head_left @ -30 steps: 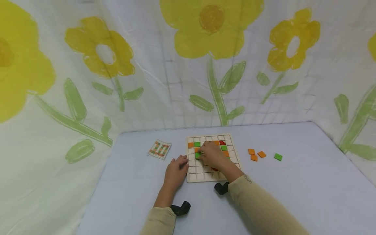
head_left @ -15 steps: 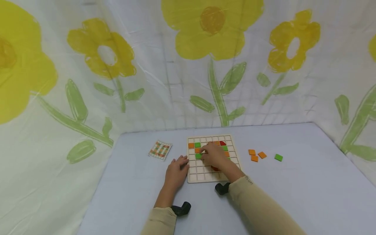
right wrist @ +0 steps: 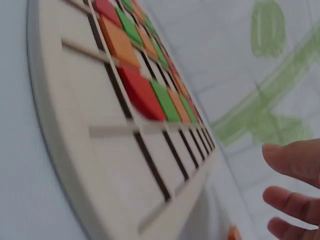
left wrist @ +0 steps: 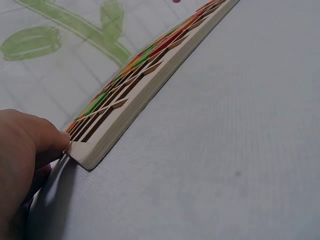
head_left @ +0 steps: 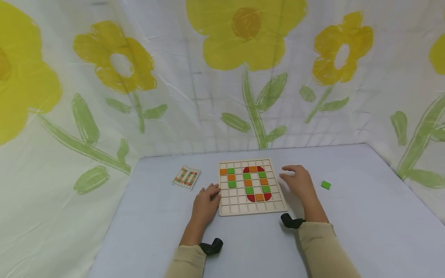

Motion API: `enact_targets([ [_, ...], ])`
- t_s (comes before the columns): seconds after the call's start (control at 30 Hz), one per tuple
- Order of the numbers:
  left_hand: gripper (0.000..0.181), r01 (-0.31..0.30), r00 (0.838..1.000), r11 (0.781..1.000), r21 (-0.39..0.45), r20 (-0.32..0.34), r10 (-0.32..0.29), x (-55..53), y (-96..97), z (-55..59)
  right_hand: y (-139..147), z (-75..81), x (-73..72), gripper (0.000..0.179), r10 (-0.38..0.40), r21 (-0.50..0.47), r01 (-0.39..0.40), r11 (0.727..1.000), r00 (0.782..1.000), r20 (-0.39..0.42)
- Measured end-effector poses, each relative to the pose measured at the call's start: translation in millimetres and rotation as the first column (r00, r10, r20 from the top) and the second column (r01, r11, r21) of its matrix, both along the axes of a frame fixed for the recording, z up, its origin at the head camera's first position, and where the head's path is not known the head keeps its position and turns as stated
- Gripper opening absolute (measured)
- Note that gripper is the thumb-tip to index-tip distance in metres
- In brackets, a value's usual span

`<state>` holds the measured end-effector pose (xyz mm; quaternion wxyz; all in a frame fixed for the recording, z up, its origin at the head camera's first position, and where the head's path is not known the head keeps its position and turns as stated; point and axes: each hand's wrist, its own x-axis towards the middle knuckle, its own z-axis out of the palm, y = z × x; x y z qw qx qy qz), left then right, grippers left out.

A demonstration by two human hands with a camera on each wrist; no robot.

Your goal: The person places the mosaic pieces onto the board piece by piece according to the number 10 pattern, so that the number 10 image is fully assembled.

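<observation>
A square wooden grid board (head_left: 227, 209) lies on the table, set with coloured tiles. Red curved corners with orange and green squares form a tall ring on its right half; a short run of orange and green squares (head_left: 231, 184) is at upper left. My left hand (head_left: 205, 204) rests at the board's left edge, a digit touching the near corner in the left wrist view. My right hand (head_left: 299, 184) is right of the board, thumb and fingers apart, nothing between them. It hides the loose orange tiles; an orange sliver (right wrist: 234, 233) shows below it in the right wrist view.
A loose green tile (head_left: 326, 185) lies right of my right hand. A small printed card (head_left: 187, 177) with a coloured grid pattern lies left of the board. Behind the table hangs a white curtain (head_left: 180, 127) with yellow flowers.
My right hand has left the upper-left squares and moved right, off the board, over the spot of the loose orange tiles. The ring of tiles is now uncovered. My left hand stays put.
</observation>
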<state>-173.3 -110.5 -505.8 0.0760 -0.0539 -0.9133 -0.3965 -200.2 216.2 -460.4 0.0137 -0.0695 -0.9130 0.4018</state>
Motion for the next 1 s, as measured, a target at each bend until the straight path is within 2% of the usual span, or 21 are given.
enact_targets([
  [0.17,0.028,-0.016,1.000,1.000,0.000,0.010,0.016,0.3,-0.7,-2.7,19,-8.1,4.9,0.047,-0.111,0.082,0.112,0.990,0.994,-0.013],
  [0.33,0.028,-0.016,1.000,1.000,-0.004,0.008,0.016,-0.1,0.1,-3.2,25,-15.3,7.6,0.049,-0.127,0.221,0.122,0.968,0.992,0.012],
  [0.4,0.028,-0.014,1.000,1.000,-0.007,0.001,0.014,-0.5,0.3,-2.7,26,-18.2,8.1,0.047,-0.121,0.255,0.117,0.960,0.993,-0.003],
  [0.57,0.028,-0.016,1.000,1.000,-0.007,0.003,0.016,-1.5,0.8,-1.5,27,-24.2,6.2,0.037,-0.098,0.261,0.112,0.959,0.993,-0.064],
  [0.7,0.027,-0.018,1.000,1.000,-0.005,0.005,0.018,-1.2,1.1,-0.9,27,-27.3,3.0,0.030,-0.008,0.244,0.034,0.969,0.995,-0.104],
  [0.8,0.027,-0.020,1.000,1.000,-0.004,0.001,0.020,-0.7,1.3,-0.7,27,-27.4,1.6,0.035,0.031,0.185,-0.015,0.983,0.996,-0.083],
  [0.9,0.027,-0.023,1.000,1.000,-0.001,0.002,0.023,-0.3,1.5,-0.5,26,-26.4,1.2,0.044,0.024,0.122,-0.019,0.992,0.999,-0.036],
  [1.0,0.027,-0.024,1.000,1.000,0.001,0.004,0.024,-0.4,1.7,-0.2,27,-26.9,0.5,0.046,0.021,0.127,-0.017,0.992,0.999,-0.030],
])
